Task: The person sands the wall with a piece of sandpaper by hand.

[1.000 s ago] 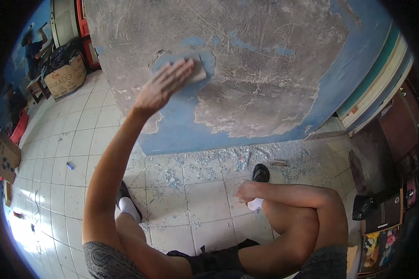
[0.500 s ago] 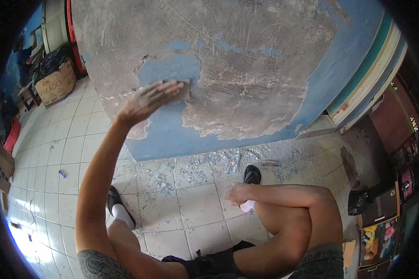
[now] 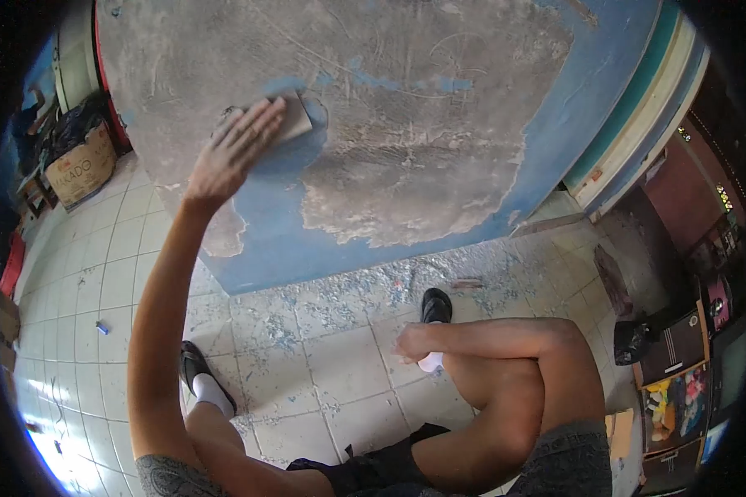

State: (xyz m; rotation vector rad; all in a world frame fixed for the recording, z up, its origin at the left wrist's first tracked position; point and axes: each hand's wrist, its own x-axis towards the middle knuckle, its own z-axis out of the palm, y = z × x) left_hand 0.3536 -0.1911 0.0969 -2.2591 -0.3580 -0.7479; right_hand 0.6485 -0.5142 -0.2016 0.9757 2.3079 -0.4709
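Note:
My left hand (image 3: 236, 153) reaches up to the wall (image 3: 389, 190), its fingers laid along a flat, pale rectangular scraper (image 3: 294, 118). The scraper's free edge points right, over a blue painted patch bordered by bare grey plaster. How the thumb holds it is hidden behind the hand. Low down, my right hand (image 3: 410, 342) hangs by my right shin, the forearm resting across the raised knee. Its fingers are curled, and whether anything is in them does not show.
Paint flakes (image 3: 340, 302) litter the white tiled floor (image 3: 340, 364) along the wall's foot. A cardboard box (image 3: 81, 166) stands at the left, with a small blue object (image 3: 102, 328) nearer on the tiles. A door frame (image 3: 638, 141) and a cabinet (image 3: 675, 406) are on the right.
My left hand has moved up the wall with the scraper, which is now tilted more. My right hand stays by the shin. The whole view has shifted slightly.

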